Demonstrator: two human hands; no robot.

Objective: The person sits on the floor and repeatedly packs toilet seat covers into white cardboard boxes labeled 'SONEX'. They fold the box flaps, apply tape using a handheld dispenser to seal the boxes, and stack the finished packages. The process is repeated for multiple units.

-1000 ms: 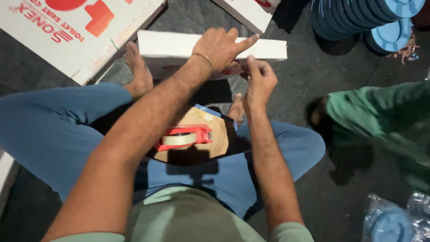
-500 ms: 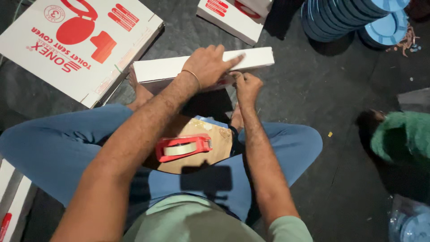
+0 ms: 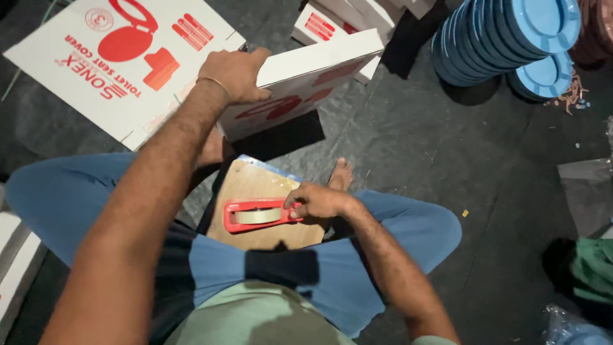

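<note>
Dark floor (image 3: 408,147): your left hand (image 3: 233,75) grips tilted white box (image 3: 306,89); right hand (image 3: 316,201) grasps red tape dispenser (image 3: 255,215). Taping step; next needs seam lined up.

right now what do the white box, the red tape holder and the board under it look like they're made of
White box: cardboard, matte white, folded edges, red print. Red tape holder: likely moulded plastic, smooth, slightly glossy. Board: probably plywood or fibreboard, plain tan, matte face.

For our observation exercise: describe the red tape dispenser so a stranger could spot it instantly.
Find the seated person's blue-trousered lap, where a wooden board lies. On it rests the tape dispenser, touched by the right hand. It is the only red-framed tool there.
</note>
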